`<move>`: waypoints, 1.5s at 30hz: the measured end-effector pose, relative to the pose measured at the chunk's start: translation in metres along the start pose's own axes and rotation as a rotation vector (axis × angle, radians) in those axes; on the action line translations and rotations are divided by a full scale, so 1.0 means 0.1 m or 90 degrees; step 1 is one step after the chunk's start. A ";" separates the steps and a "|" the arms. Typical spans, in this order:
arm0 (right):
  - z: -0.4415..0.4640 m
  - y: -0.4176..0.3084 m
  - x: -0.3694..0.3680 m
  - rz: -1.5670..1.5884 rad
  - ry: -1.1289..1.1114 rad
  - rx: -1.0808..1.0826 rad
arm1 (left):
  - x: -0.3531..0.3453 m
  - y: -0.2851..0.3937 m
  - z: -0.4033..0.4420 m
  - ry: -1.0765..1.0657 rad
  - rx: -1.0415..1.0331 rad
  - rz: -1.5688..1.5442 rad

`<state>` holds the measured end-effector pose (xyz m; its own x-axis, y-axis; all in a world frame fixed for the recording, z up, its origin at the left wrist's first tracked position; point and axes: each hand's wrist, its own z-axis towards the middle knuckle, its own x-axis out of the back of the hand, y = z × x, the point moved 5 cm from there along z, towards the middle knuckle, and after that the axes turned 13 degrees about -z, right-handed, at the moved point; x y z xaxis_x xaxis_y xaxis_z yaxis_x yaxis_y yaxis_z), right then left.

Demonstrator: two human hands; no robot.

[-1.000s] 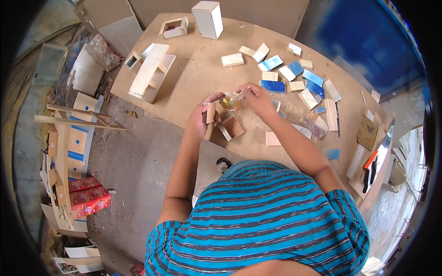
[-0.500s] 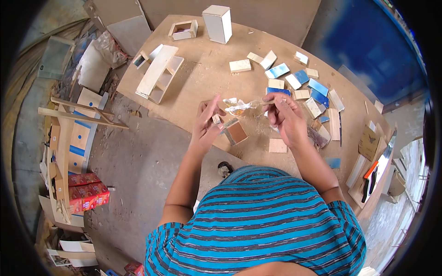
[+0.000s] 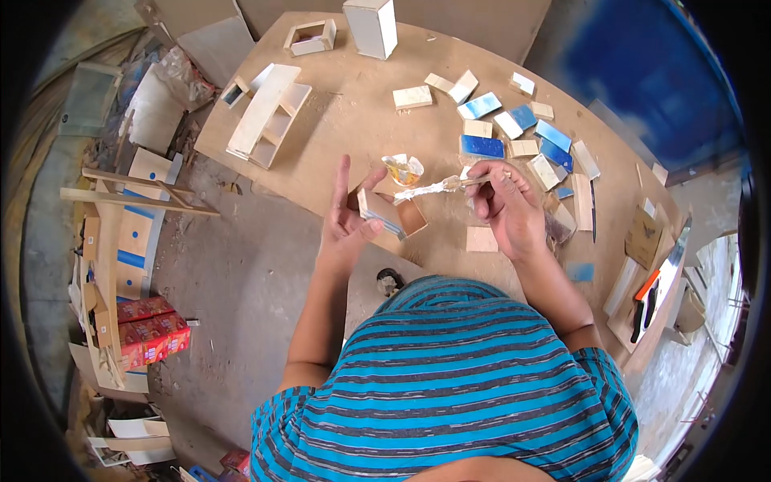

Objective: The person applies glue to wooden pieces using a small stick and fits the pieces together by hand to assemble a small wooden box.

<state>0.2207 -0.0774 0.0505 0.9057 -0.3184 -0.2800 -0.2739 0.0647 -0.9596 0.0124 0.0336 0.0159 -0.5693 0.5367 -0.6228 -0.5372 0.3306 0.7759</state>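
Observation:
My left hand (image 3: 347,218) grips a small wooden piece (image 3: 379,209) between thumb and fingers, with the index finger stretched up. Right behind it is a small box (image 3: 414,218) with a brown inside; whether the two touch, I cannot tell. My right hand (image 3: 507,205) is closed around the handle of a brush (image 3: 430,189), its end thickly coated in white paste. The brush tip points left, close to the wooden piece. Beyond it on the table stands a small cup (image 3: 403,169) smeared with white and yellow.
Many wooden blocks, some blue, lie on the table (image 3: 353,120) to the right. A wooden shelf unit (image 3: 269,112), a frame (image 3: 312,37) and a tall white box (image 3: 373,30) stand farther back. A handsaw (image 3: 654,301) rests at the right edge. Red packages (image 3: 152,331) sit at left.
The brush has come away from the cup toward the wooden piece. My left hand has turned the piece, so a broader face shows beside the box. The whole view has shifted slightly.

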 end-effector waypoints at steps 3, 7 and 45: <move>-0.04 0.02 -0.01 -0.007 -0.001 -0.012 | -0.05 -0.04 -0.09 0.006 -0.003 -0.025; -0.08 0.02 -0.04 -0.007 -0.014 -0.005 | -0.02 -0.11 -0.13 0.017 0.027 -0.070; -0.19 -0.07 -0.28 -0.326 -0.089 0.205 | 0.01 -0.01 -0.19 0.179 -0.080 0.156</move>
<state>0.1915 -0.0867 0.0654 0.9363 -0.2587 0.2376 0.2979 0.2265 -0.9273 0.0004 0.0191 0.0127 -0.8287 0.3492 -0.4374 -0.4264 0.1121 0.8975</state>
